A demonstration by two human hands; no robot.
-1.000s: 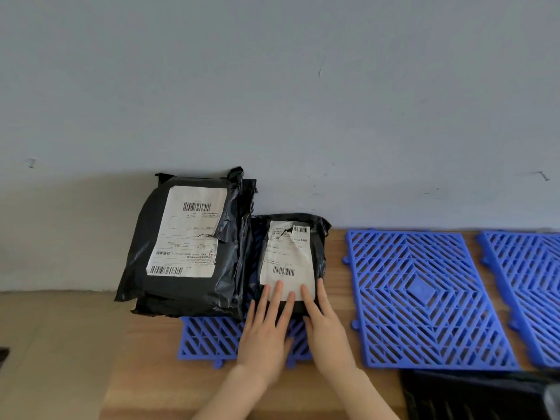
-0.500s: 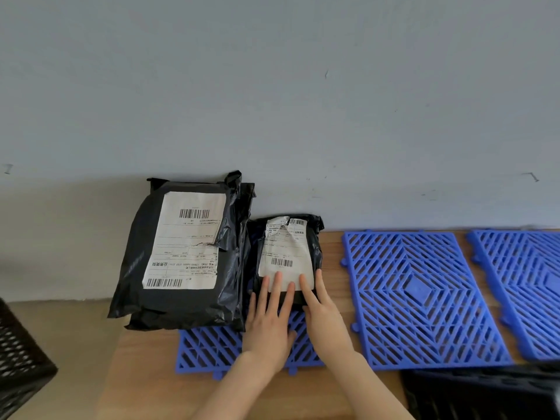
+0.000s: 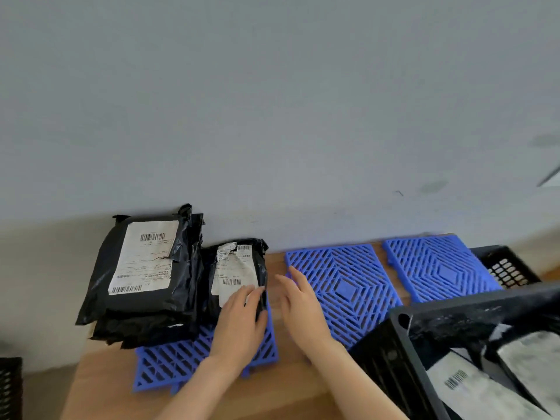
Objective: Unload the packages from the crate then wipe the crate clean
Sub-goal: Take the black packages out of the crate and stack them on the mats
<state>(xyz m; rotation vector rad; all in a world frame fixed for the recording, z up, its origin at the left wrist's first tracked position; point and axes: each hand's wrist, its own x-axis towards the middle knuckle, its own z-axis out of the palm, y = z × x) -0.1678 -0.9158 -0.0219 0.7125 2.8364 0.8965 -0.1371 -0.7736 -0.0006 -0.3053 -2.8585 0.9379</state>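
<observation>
Now left hand (image 3: 239, 324) lies flat on the small package (image 3: 235, 266), right hand (image 3: 301, 304) spread over wooden tabletop (image 3: 281, 386).

3 blue mats (image 3: 342, 286), 3 black crates (image 3: 391, 368), 2 hands (image 3: 239, 322) — pkgs (image 3: 142, 268) on mat approx. 3

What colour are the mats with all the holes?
Blue mats, seen in the head view.

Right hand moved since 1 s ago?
Yes. The right hand has slid right, off the small package, and is now at the middle mat's edge.
</observation>
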